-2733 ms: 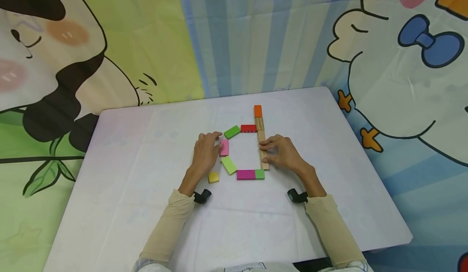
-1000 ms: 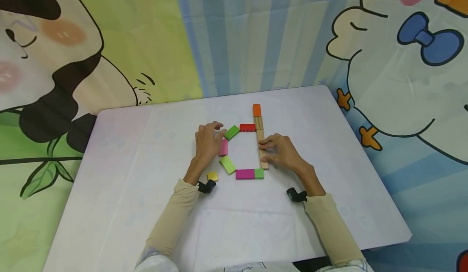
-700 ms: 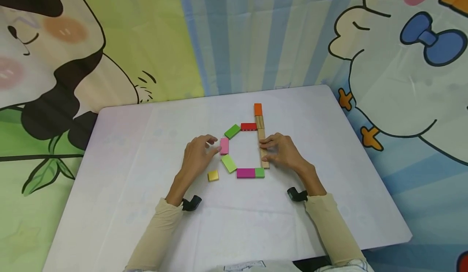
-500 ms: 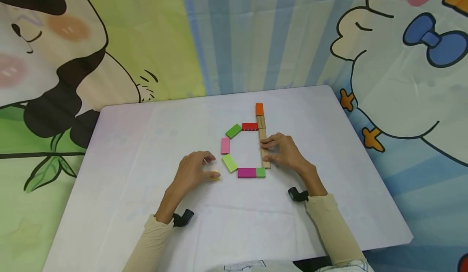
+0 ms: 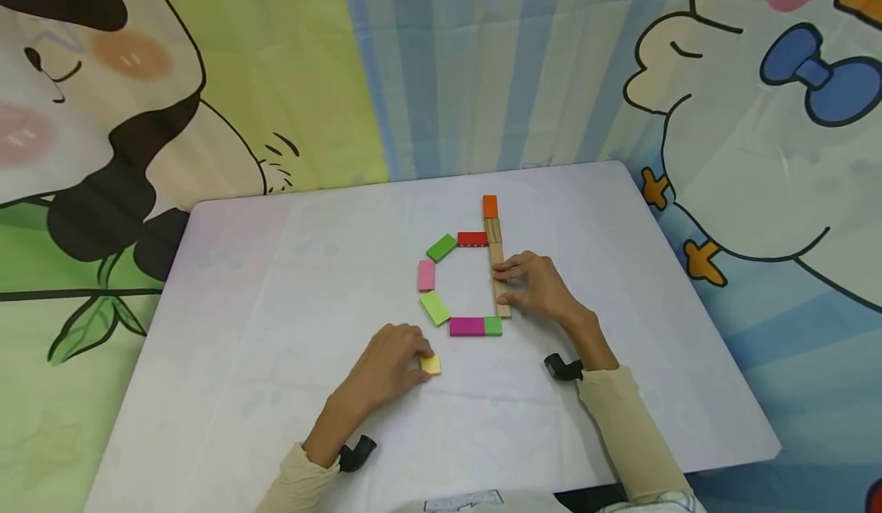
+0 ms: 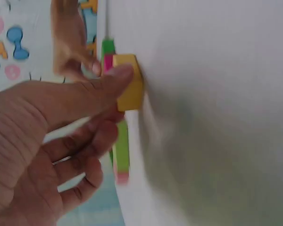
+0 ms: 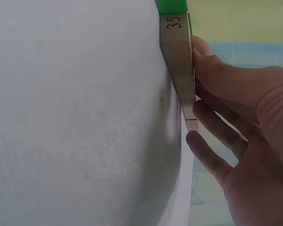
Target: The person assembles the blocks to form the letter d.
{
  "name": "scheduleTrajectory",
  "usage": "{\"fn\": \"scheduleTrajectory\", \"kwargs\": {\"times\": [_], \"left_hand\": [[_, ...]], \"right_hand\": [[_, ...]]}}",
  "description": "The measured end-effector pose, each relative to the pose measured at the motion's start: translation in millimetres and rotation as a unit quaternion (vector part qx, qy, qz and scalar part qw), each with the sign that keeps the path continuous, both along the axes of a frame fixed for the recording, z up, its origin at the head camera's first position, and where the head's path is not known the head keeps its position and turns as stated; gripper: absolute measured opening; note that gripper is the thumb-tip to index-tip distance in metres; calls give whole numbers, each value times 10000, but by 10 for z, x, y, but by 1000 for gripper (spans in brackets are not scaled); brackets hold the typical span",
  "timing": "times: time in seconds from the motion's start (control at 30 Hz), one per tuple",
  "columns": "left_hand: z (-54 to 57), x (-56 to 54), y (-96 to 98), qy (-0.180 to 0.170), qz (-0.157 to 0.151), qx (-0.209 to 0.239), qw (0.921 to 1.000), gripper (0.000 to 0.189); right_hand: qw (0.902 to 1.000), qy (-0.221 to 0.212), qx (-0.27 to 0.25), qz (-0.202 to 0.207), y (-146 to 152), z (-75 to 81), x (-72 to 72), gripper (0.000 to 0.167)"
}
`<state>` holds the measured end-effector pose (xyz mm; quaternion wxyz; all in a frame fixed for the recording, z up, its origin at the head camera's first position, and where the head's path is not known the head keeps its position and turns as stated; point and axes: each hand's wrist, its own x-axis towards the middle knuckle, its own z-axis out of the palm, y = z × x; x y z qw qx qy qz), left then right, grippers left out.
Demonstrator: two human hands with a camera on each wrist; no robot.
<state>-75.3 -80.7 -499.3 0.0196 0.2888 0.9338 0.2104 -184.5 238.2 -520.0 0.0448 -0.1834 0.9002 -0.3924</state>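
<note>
My left hand [image 5: 389,364] pinches a small yellow block [image 5: 430,364] between thumb and fingers, nearer me than the other blocks. In the left wrist view the yellow block [image 6: 128,94] shows just above the white surface, with the thumb on its face. My right hand [image 5: 540,287] rests its fingertips on a long wooden block [image 5: 496,259]. The right wrist view shows the thumb and fingers lying along that wooden block [image 7: 179,61], not wrapped round it; its end is marked 35.
A ring of flat blocks joins the wooden one: red [image 5: 472,239], green [image 5: 442,248], pink [image 5: 426,276], lime [image 5: 435,308], magenta [image 5: 467,327] and a small green one [image 5: 492,326]. Beyond stand a short wooden block [image 5: 492,230] and an orange one [image 5: 490,207]. All lie on a white table [image 5: 289,283].
My left hand has left the pink block, come toward me and taken hold of the yellow block, shifting it right and nearer. My right hand has stayed on the wooden block.
</note>
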Motion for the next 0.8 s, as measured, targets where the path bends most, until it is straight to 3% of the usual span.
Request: {"fn": "scheduleTrajectory", "kwargs": {"times": [0.13, 0.23, 0.33, 0.47, 0.57, 0.8], "left_hand": [[-69, 117, 323, 555, -1053, -96, 9928, 23], [-118, 128, 593, 1181, -1468, -297, 9816, 13], [-165, 100, 825, 1832, -1534, -699, 9685, 6], [-206, 21, 1064, 2292, -1261, -1120, 9587, 6], [-204, -56, 1187, 2262, -1128, -1146, 9607, 8], [-219, -246, 1280, 1142, -887, -372, 9888, 9]], "right_hand": [[10000, 33, -36, -33, 16, 4, 6, 45], [9999, 72, -110, -5, 10, 13, 6, 45], [9999, 67, -123, 70, -6, 24, 1, 46], [9999, 59, -59, 99, -14, 46, -9, 45], [9999, 51, -86, 38, -5, 57, -10, 45], [9998, 0, -197, 50, 17, 21, -14, 46]]}}
